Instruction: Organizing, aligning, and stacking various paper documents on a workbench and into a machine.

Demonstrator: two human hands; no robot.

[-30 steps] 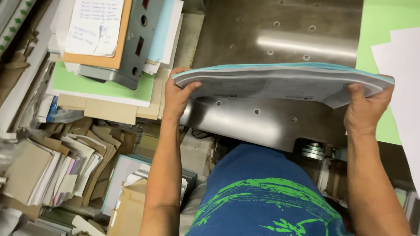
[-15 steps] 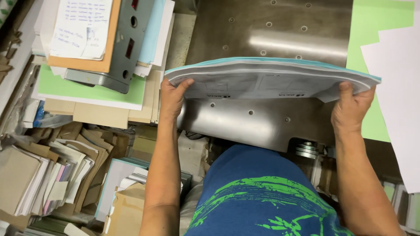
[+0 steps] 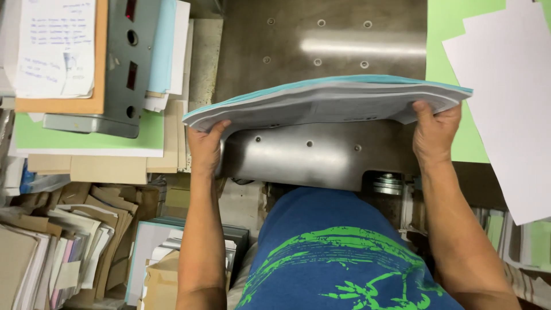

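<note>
I hold a thick stack of paper sheets (image 3: pixel 327 103) with a light blue top sheet, lifted flat above the grey metal machine table (image 3: pixel 321 34). My left hand (image 3: pixel 205 146) grips the stack's left end from below, thumb on the edge. At the right end, my right hand (image 3: pixel 434 135) clamps the stack the same way. The stack sags slightly at both ends. Its underside shows grey printed pages.
A grey metal device (image 3: pixel 126 63) lies on piles of paper and card at the left, beside a handwritten note (image 3: pixel 57 46). Green sheets (image 3: pixel 453 34) and white sheets (image 3: pixel 511 109) lie at the right. Stacked cardboard and paper (image 3: pixel 63 252) fill the floor at lower left.
The stack and both hands have shifted a little left and down in view; the grip is unchanged.
</note>
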